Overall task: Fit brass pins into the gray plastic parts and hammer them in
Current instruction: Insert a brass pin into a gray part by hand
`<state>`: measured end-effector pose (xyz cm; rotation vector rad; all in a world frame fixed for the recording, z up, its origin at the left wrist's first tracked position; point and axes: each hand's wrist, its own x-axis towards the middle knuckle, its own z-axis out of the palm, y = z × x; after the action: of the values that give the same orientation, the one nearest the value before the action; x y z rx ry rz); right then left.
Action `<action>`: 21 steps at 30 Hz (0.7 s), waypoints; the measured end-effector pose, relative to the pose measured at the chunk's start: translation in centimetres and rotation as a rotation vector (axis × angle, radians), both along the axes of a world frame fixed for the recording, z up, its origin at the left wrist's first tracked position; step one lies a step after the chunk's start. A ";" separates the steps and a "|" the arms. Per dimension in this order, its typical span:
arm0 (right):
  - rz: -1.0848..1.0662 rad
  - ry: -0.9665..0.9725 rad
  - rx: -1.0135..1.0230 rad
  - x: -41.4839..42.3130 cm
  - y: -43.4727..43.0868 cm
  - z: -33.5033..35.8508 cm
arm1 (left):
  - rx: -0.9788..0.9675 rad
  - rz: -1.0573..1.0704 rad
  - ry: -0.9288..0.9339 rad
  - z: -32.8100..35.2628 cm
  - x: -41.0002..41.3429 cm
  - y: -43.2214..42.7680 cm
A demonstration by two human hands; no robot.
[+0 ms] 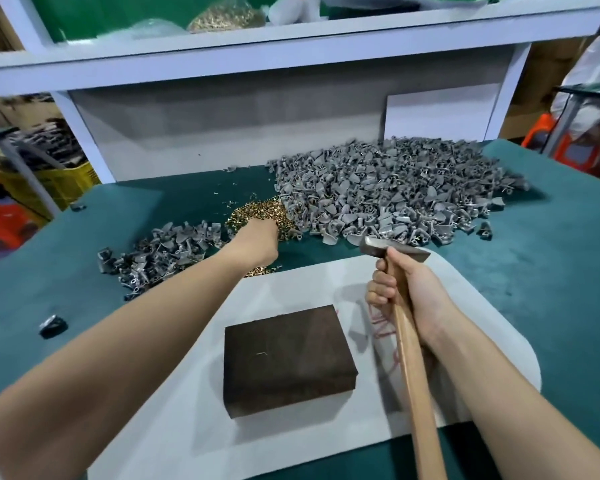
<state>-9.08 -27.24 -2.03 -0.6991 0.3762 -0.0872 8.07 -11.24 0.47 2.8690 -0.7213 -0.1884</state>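
Observation:
A heap of small brass pins [257,213] lies on the green table between two piles of gray plastic parts: a big one [395,188] at the back right and a smaller one [166,251] to the left. My left hand [255,245] reaches into the near edge of the pin heap, its fingers hidden among the pins. My right hand [407,289] grips the wooden handle of a hammer [393,249], head up, over the gray mat [291,289]. A dark wooden block [284,358] sits on the mat with nothing on top.
The green table [551,271] has stray gray parts at the left [52,325] and near the right pile [485,230]. A white shelf unit [257,53] stands behind, holding a bag of brass pins [222,17]. Crates and an orange stool flank the table.

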 end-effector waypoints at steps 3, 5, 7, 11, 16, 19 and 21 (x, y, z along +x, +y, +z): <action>0.001 0.013 -0.030 0.0 0.1 -0.1 | -0.018 -0.027 -0.004 0.0 0.2 0.2; 0.016 0.050 -0.074 0.0 0.0 0.1 | -0.019 -0.019 -0.047 0.4 0.3 0.5; 0.053 0.112 -0.141 -0.2 -0.2 0.3 | -0.050 0.031 -0.088 1.2 0.8 1.1; 0.127 0.208 -0.274 -0.4 0.0 0.6 | -0.088 0.099 -0.159 3.2 2.9 3.9; -0.022 0.215 -0.442 -0.8 0.9 0.9 | 0.088 0.092 -0.025 0.8 3.3 6.3; -0.233 0.337 -1.111 -1.0 0.7 0.5 | 0.021 0.078 -0.108 -0.1 3.2 6.4; -0.317 0.467 -1.497 -1.3 0.2 0.4 | -0.019 0.087 -0.144 -0.2 2.9 6.8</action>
<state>-10.39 -27.02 -1.68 -2.1515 0.8742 -0.5444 10.99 -4.45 0.24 2.9117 -0.6168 0.0375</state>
